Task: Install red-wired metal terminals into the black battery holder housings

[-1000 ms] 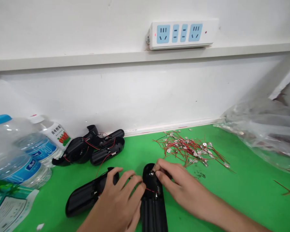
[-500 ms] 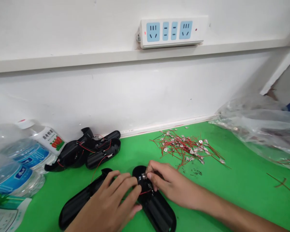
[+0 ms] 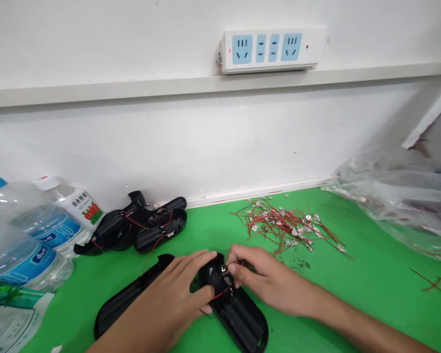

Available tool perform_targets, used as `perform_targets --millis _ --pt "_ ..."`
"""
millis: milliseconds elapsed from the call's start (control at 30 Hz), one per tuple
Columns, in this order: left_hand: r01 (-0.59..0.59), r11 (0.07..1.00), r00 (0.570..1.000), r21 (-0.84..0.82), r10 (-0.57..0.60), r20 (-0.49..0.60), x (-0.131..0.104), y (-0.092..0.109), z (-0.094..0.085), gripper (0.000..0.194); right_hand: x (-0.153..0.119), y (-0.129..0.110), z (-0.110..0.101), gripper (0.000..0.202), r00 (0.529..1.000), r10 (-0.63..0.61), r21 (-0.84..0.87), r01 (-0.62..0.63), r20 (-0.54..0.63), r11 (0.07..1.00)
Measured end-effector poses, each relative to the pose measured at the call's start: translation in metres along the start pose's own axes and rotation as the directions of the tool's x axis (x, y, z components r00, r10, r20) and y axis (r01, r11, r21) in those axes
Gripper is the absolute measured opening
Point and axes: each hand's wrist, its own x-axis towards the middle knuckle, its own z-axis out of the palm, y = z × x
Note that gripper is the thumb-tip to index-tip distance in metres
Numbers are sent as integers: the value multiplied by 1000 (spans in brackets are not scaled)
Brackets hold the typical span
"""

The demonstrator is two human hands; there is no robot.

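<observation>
A black plastic shell (image 3: 238, 316) lies slanted on the green tabletop, with a red wire and small metal parts near its upper end. My left hand (image 3: 185, 289) is at the shell's upper left, thumb and fingers spread around its rounded end and gripping it. My right hand (image 3: 246, 269) is closed in a pinch at the shell's upper right edge, beside a small metal piece (image 3: 224, 269); the fingertips hide what they hold. Another black shell (image 3: 127, 299) lies to the left, partly under my left forearm.
Several black shells with red wires (image 3: 121, 228) lie by the wall. Red wires with metal tabs (image 3: 286, 223) form a pile at the back. Water bottles (image 3: 29, 260) stand left, a plastic bag (image 3: 400, 196) lies right. A power strip (image 3: 274, 49) hangs on the wall.
My left hand's fingers have spread and reached up to the shell's top end. My right hand still pinches near the metal piece, slightly shifted. The view has moved a little.
</observation>
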Motion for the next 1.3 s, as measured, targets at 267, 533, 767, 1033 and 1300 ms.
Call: perform_targets --millis 267,533,767,1033,1300 --pt "80 991 993 -106 -89 -82 -1 21 1 19 -23 -20 -17 25 994 -11 -387 54 112 921" --pt "132 973 977 -187 -160 -143 1 29 -2 20 -28 -32 -11 26 943 34 -694 218 330 686" --pt "102 968 983 -230 -133 -125 -1 33 -7 48 -36 -18 -3 37 952 -56 -717 264 300 645" --pt "201 931 965 -304 -242 -103 -2 41 -3 84 -32 -24 -3 27 943 -21 -726 270 332 632" --pt "229 905 961 -359 -270 -68 0 46 -10 86 -34 -23 -2 31 933 -57 -770 328 357 548"
